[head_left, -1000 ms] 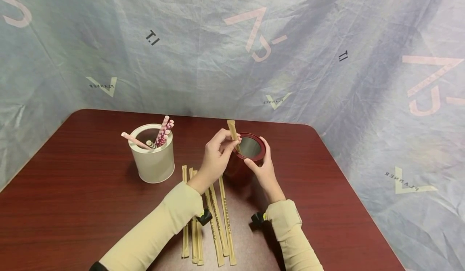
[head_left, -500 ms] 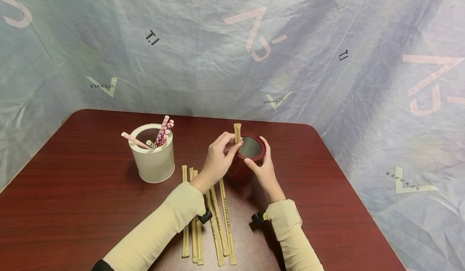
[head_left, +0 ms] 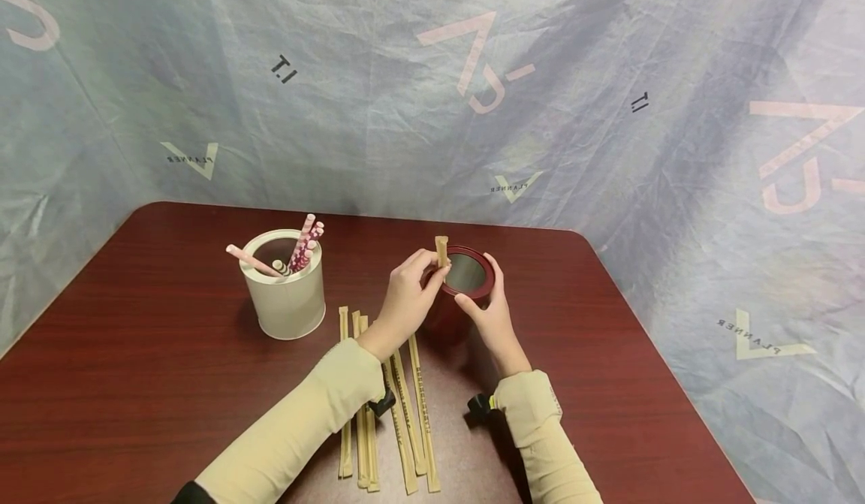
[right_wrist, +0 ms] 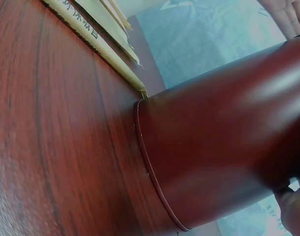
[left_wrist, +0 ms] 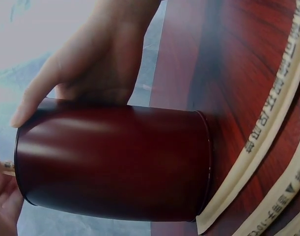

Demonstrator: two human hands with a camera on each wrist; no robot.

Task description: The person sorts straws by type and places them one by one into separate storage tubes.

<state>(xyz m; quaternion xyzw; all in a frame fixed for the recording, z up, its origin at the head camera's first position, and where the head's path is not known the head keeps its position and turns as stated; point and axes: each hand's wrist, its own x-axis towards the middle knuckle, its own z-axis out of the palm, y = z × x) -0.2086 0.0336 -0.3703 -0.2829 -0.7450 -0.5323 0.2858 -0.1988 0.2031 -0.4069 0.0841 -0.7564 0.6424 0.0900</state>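
Note:
My left hand [head_left: 405,294] pinches a paper-wrapped straw [head_left: 442,245] between thumb and fingers. The straw stands nearly upright at the left side of the mouth of a dark red can [left_wrist: 110,162], its lower part hidden inside. My right hand [head_left: 496,316] grips the can near its rim from the right, thumb in front and fingers behind. In the right wrist view the can's base [right_wrist: 157,184] rests on the table. Several more wrapped straws [head_left: 422,406] lie side by side in front of the can, partly under my left forearm.
A cream can [head_left: 287,309] stands to the left on the dark red-brown table [head_left: 155,361], holding several pink and patterned sticks [head_left: 304,245]. Behind the table hangs a grey printed cloth [head_left: 365,98]. A black wrist camera [head_left: 480,405] sits below my right hand.
My left hand has shifted slightly to the right, and the straw it pinches has turned more upright and sunk lower into the red can. My right hand has stayed on the can.

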